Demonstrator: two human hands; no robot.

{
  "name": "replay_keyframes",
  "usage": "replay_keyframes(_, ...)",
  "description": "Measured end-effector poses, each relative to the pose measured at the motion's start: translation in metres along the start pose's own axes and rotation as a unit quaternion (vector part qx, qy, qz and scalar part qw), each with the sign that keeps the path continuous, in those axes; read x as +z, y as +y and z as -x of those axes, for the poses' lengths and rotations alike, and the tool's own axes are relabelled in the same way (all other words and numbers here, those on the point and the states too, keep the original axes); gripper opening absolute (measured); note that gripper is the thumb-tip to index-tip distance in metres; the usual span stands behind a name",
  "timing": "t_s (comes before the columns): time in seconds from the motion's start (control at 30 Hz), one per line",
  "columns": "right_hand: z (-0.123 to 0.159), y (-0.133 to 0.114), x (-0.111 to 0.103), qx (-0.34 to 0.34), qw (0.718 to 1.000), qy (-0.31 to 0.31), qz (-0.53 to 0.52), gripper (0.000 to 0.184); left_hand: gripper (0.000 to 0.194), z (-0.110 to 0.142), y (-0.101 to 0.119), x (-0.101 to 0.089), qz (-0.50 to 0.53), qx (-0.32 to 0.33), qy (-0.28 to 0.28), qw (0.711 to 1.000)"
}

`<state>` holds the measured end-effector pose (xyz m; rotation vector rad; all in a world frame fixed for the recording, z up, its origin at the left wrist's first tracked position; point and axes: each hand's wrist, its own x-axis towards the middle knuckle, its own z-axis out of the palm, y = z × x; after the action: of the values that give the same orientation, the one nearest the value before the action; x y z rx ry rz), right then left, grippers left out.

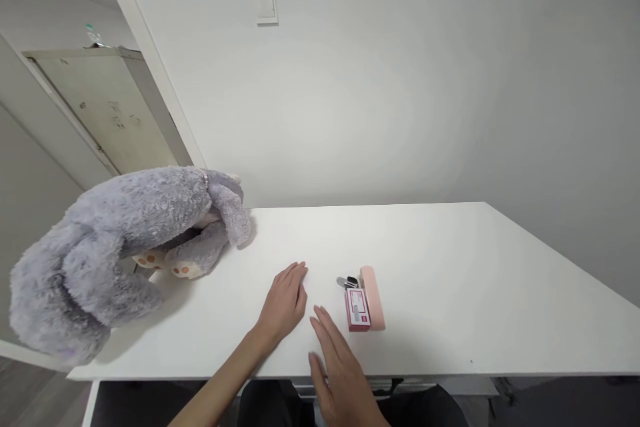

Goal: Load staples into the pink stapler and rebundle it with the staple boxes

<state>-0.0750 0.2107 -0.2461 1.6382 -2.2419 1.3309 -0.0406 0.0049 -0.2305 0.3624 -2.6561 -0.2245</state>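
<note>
My left hand (285,303) rests palm down on the white table, its fingers stretched out and nothing in them. To its right, nearer the front edge, my right hand (337,370) is open with the thumb apart from the fingers. Just beyond the right fingertips stands a small red and white box (357,310), printed on top. A long pink object (373,299), which looks like a stapler, lies along the box's right side. Behind the box is a small black and silver item (347,282), partly hidden; its kind I cannot make out. Neither hand touches these things.
A large grey plush toy (145,213) slumps over the table's left end. The white table (450,280) runs back to a pale wall with a switch (267,10). A cabinet (105,107) stands at the far left. My legs are under the table's front edge.
</note>
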Motion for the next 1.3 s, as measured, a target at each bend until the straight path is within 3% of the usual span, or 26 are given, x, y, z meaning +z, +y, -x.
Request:
replay_keyframes(0.17,-0.038,0.012,0.045,0.111,0.993,-0.017,0.047,0.056,0.048,0.003,-0.004,0.002,-0.032,-0.015,-0.006,0.999)
replay_keyframes(0.3,-0.054,0.025,0.062,0.140,0.986,-0.024,0.085,0.057,0.051,0.003,-0.005,0.003,-0.038,-0.025,-0.003,0.999)
replay_keyframes(0.57,-0.068,0.031,0.056,0.158,0.981,-0.027,0.106,0.056,0.053,0.002,-0.005,0.004,-0.019,-0.025,0.001,0.999)
replay_keyframes(1.0,-0.061,0.047,0.050,0.170,0.977,-0.009,0.127,0.055,0.045,0.000,0.000,0.000,-0.029,-0.025,-0.008,0.999)
replay_keyframes(1.3,-0.058,0.064,0.034,0.181,0.972,-0.016,0.151,0.055,0.044,0.000,0.000,0.000,-0.024,-0.029,-0.008,0.999)
